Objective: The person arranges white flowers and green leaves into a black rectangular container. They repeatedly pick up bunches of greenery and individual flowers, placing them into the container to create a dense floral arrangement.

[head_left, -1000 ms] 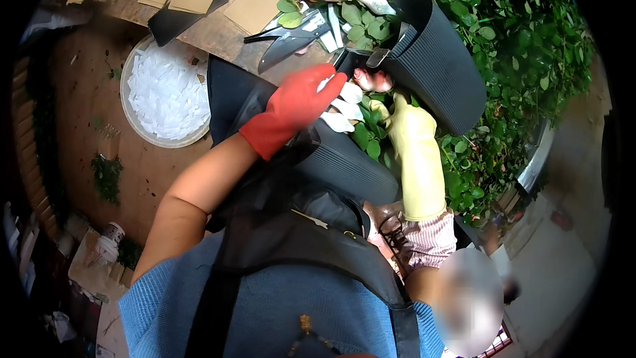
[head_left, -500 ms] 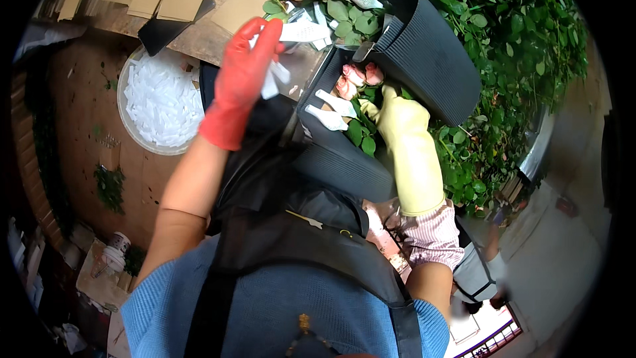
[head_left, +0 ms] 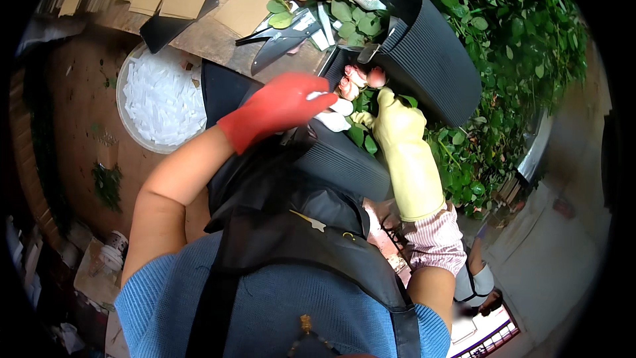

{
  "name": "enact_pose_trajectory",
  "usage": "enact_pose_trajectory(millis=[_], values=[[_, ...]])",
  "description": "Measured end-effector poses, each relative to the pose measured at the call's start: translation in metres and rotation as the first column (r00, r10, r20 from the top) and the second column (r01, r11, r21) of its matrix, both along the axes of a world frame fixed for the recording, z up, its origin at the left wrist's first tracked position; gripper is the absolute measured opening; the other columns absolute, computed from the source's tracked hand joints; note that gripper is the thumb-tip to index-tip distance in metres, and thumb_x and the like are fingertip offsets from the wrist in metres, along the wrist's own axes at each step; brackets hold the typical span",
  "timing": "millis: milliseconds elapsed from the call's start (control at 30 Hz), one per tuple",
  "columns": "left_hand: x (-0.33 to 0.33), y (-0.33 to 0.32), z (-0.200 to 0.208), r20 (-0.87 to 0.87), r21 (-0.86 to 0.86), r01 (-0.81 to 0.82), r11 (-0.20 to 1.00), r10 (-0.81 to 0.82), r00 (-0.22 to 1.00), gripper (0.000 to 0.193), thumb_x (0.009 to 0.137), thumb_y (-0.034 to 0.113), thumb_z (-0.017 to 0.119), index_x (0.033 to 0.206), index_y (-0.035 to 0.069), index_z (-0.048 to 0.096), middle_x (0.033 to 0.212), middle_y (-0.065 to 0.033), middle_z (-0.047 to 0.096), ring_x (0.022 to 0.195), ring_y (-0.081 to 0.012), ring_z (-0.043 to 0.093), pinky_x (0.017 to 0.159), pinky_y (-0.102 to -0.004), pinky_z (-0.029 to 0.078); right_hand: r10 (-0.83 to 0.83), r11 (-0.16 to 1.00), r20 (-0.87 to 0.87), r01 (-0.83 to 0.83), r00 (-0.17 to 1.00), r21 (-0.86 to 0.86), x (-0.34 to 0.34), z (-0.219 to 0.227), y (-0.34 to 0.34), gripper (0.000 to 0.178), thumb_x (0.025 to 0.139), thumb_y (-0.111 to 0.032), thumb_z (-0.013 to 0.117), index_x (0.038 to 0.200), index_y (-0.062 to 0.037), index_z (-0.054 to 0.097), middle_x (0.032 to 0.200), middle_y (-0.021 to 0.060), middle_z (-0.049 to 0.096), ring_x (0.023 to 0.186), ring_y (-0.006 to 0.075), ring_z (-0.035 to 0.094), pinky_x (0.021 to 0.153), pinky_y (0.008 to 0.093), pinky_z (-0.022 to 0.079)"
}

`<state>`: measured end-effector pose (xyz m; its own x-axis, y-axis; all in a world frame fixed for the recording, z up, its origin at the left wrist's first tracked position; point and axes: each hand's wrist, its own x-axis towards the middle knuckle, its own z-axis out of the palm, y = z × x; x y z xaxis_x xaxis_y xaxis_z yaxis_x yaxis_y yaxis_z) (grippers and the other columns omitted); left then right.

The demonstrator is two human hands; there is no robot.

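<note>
The left hand [head_left: 278, 107], in a red glove, pinches a white wrapper [head_left: 334, 111] beside the pink roses [head_left: 358, 79]. The right hand [head_left: 396, 119], in a yellow glove, closes on stems whose lower parts are hidden by the black corrugated sleeve [head_left: 344, 162].

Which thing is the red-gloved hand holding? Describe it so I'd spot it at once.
Start at the big black ribbed sleeve lying against the green foliage on the right. Just left of its mouth, the left hand in a red glove pinches a small white wrapped bud, next to the right hand in a yellow glove. Unlike the bare pink roses just above, it is white and covered.
</note>
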<state>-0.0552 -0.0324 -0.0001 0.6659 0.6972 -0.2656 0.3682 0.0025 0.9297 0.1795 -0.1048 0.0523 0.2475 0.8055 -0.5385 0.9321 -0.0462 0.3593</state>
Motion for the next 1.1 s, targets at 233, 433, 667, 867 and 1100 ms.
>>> enact_pose_trajectory(millis=[233, 433, 667, 867, 1100], values=[[-0.054, 0.025, 0.014, 0.085, 0.078, -0.250, 0.965, 0.244, 0.966, 0.016, 0.095, 0.017, 0.072, 0.097, 0.002, 0.065, 0.101, -0.0041, 0.073, 0.099, -0.0144, 0.066, 0.091, -0.0313, 0.052, -0.371, 0.925, -0.378, 0.300, 0.848, -0.233, -0.009, 0.073, 0.031, 0.076, 0.093, -0.040, 0.079, 0.151, -0.0020, 0.047, 0.103, 0.0234, 0.075, 0.088, 0.0385, 0.076, 0.083, 0.0442, 0.061], [-0.017, 0.030, 0.046, -0.165, -0.204, 0.251, 0.946, -0.286, 0.944, 0.036, 0.090, 0.041, 0.079, 0.106, 0.010, 0.068, 0.100, -0.0127, 0.074, 0.090, -0.0299, 0.069, 0.081, -0.0397, 0.053, -0.053, 0.998, -0.172, 0.045, 0.984, -0.048, -0.018, 0.040, 0.005, 0.076, 0.084, -0.047, 0.082, 0.138, 0.0002, 0.056, 0.108, 0.0204, 0.076, 0.097, 0.0374, 0.075, 0.087, 0.0451, 0.061], [-0.011, 0.012, 0.029, -0.133, -0.208, 0.203, 0.957, -0.234, 0.963, 0.032, 0.095, 0.037, 0.075, 0.105, 0.007, 0.075, 0.100, -0.0133, 0.074, 0.091, -0.0268, 0.069, 0.080, -0.0379, 0.053, 0.116, 0.992, -0.039, -0.117, 0.993, -0.048, -0.009, 0.007, -0.004, 0.053, 0.091, -0.032, 0.075, 0.131, -0.0012, 0.060, 0.100, 0.0112, 0.076, 0.091, 0.0316, 0.076, 0.076, 0.0465, 0.061], [-0.030, -0.016, 0.009, 0.176, -0.470, -0.070, 0.880, 0.172, 0.969, 0.023, 0.097, 0.025, 0.075, 0.101, 0.003, 0.075, 0.090, -0.0071, 0.074, 0.079, -0.0133, 0.066, 0.073, -0.0302, 0.052, 0.058, 0.989, -0.026, -0.061, 0.998, -0.135, -0.010, 0.011, 0.003, 0.078, 0.084, -0.045, 0.080, 0.142, 0.0003, 0.055, 0.104, 0.0121, 0.074, 0.098, 0.0304, 0.074, 0.083, 0.0428, 0.061], [-0.151, 0.006, 0.052, -0.104, -0.340, -0.546, 0.766, 0.546, 0.831, 0.016, 0.097, 0.018, 0.073, 0.093, 0.003, 0.076, 0.076, 0.0003, 0.067, 0.068, -0.0070, 0.057, 0.063, -0.0235, 0.043, -0.269, 0.961, -0.478, 0.269, 0.836, -0.070, 0.013, 0.027, -0.002, 0.074, 0.090, -0.045, 0.080, 0.144, -0.0017, 0.053, 0.113, 0.0187, 0.075, 0.101, 0.0332, 0.075, 0.085, 0.0417, 0.060]])
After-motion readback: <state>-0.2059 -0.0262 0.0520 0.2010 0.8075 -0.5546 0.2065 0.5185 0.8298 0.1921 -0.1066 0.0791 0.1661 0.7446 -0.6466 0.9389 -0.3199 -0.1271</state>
